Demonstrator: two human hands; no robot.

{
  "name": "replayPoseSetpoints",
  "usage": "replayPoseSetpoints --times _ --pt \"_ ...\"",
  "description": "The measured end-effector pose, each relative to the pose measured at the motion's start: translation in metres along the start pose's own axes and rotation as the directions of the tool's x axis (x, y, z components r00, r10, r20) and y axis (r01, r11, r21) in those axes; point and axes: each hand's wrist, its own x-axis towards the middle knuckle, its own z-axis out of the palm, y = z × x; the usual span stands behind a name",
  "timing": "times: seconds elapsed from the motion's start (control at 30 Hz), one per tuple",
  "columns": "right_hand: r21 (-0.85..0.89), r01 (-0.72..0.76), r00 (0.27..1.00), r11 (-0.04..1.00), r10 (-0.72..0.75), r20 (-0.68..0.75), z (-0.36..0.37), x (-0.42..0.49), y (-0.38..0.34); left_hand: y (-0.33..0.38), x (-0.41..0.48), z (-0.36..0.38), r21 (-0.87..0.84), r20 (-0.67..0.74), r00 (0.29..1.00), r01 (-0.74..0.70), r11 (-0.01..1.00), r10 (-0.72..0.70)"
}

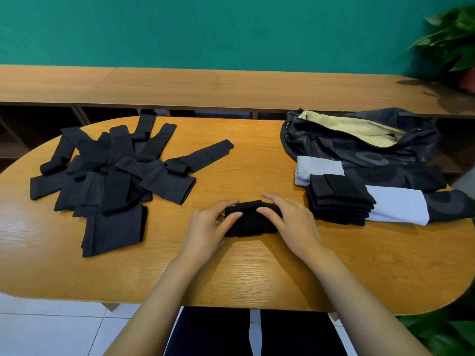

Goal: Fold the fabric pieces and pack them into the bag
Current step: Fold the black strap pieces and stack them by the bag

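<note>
— Left hand and right hand: what are they doing?

— Each curls its fingers over one end of a black piece, which is doubled into a thick little bundle. It lies on the desk, just in front of the person.

— And the rest, biggest first?

— The bag lies at the far right of the desk, its mouth open on a pale lining. I see no black fabric inside, though most of the interior is hidden. At the left sprawls the unfolded pile, many dark strips crossing one another. Smaller is the folded stack, neat, on the near side of the bag and resting partly on some pale cloth.

— So how far along is it?

— Under halfway, I judge. A few pieces are folded, one is in hand, and far more wait in the pile. Packing appears not yet begun.
</note>
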Motion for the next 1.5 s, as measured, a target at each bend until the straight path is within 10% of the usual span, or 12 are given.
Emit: replayPoseSetpoints --times 0.6,0.9,1.5 --pt "-0.401 0.192 0.964 0.896 -0.095 0.250 0.044 -0.023 -0.011 -0.031 -0.007 0.015 0.314 0.201 0.980 -0.079 0.946 0.015" --pt "-0.505 -0.106 0.981 0.857 0.172 0.086 0.031 -0.017 0.011 -0.032 -0.009 0.018 0.312 0.148 0.989 -0.020 0.950 -0.028" --pt "-0.319 0.172 0.946 0.932 -0.066 0.316 0.073 0.027 -0.097 -0.074 -0.010 -0.078 0.537 -0.075 0.997 0.068 0.841 -0.033"
